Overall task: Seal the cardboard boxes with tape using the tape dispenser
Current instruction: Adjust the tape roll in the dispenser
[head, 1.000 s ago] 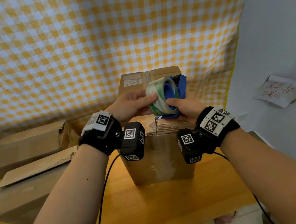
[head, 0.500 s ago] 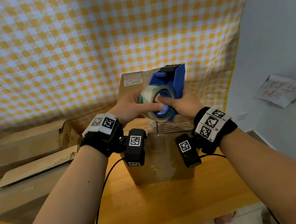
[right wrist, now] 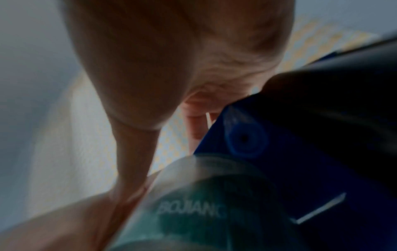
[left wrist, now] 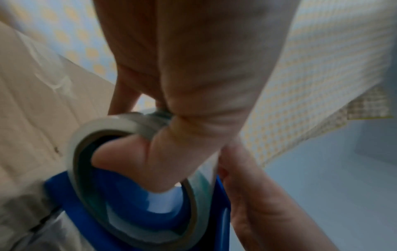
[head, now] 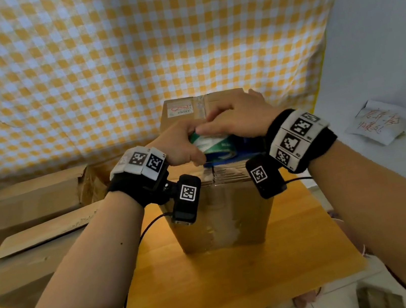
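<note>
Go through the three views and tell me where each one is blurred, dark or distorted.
Head view: sharp and evenly lit, wide-angle bending of the checked cloth at the edges. Left wrist view: soft motion blur, yet the tape roll and blue tape dispenser read clearly under the left hand. Right wrist view: darkest and most smeared; the dispenser sits in shadow beside the right hand.

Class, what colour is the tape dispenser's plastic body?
Blue; the tape dispenser shows it best in the left wrist view.

Black wristbands (head: 133, 189), white fiducial tags

Head looks down; wrists close on tape roll (left wrist: 133, 178).
</note>
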